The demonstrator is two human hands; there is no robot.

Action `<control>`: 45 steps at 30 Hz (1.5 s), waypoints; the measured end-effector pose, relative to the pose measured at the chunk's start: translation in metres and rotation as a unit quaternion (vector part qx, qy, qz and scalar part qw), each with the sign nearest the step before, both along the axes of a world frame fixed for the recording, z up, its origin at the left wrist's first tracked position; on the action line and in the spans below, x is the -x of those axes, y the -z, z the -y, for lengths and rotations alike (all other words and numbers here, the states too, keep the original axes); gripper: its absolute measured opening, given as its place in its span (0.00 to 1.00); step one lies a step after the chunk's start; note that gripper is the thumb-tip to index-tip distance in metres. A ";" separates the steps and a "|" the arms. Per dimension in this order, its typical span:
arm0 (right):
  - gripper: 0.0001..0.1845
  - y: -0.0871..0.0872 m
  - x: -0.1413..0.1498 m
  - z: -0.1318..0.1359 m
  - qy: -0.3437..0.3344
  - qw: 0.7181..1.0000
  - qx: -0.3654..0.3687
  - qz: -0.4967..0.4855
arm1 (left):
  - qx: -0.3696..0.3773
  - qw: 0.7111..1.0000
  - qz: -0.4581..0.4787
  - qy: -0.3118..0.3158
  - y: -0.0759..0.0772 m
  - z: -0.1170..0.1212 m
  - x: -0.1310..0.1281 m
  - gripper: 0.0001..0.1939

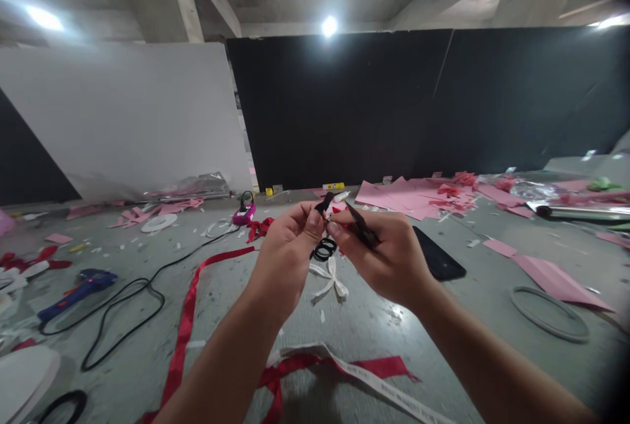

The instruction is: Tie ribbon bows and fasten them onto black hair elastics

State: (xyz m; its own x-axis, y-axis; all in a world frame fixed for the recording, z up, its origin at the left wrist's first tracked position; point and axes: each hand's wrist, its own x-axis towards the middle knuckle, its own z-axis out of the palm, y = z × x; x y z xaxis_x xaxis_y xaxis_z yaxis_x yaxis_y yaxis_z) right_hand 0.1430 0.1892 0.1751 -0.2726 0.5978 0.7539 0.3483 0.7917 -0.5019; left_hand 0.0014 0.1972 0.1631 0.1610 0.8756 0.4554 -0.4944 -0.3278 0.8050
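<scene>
My left hand (290, 240) is closed, thumb and finger pinching a small black strip (323, 204) that looks like ribbon or elastic. My right hand (384, 247) meets it at the fingertips. A dark, flat, pointed tool (363, 226) lies inside the curled right fingers; its exact kind is unclear. What the fingertips pinch between them is small and partly hidden. Just below are black rings (325, 250) like hair ties and a white ribbon bow (331, 279). Nearer me lie a long red ribbon (189, 309) and a printed white ribbon (361, 375).
A blue glue gun (81, 293) with a black cord lies left. A black phone-like slab (438, 254) is right of my hand, with a grey ring (548, 314) beyond. Pink paper (398, 194) and scraps litter the back, before a black panel (384, 109).
</scene>
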 end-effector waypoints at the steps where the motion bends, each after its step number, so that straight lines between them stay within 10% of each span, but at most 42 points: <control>1: 0.14 0.000 0.001 0.000 0.000 1.000 -0.004 -0.001 | -0.003 1.000 -0.001 -0.004 0.000 0.000 0.000 0.05; 20: 0.10 -0.008 -0.023 -0.011 0.105 0.973 -0.140 0.153 | 0.096 0.994 0.057 -0.020 -0.009 0.002 0.004 0.08; 31: 0.17 -0.007 -0.018 -0.011 0.009 0.999 0.039 0.019 | 0.027 0.991 -0.131 -0.003 -0.009 0.007 0.007 0.10; 36: 0.06 -0.009 -0.019 -0.016 -0.044 0.997 0.058 0.007 | -0.015 0.972 -0.217 -0.093 -0.014 0.006 0.013 0.11; 42: 0.07 -0.007 -0.014 -0.016 -0.004 0.993 0.098 -0.062 | -0.057 0.892 -0.251 -0.371 -0.009 0.006 0.014 0.11; 45: 0.09 -0.002 -0.007 -0.015 -0.028 0.980 0.163 -0.111 | -0.079 0.910 -0.267 -0.308 -0.009 0.011 0.008 0.11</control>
State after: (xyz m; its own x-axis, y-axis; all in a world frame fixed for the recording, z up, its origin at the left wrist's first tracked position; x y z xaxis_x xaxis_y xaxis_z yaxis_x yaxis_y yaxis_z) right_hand 0.1498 0.2039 0.1766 -0.1633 0.8050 0.5703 0.1628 0.5922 -0.7892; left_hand -0.0062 0.1865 0.1726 -0.1028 0.8056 0.5834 0.2686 -0.5423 0.7961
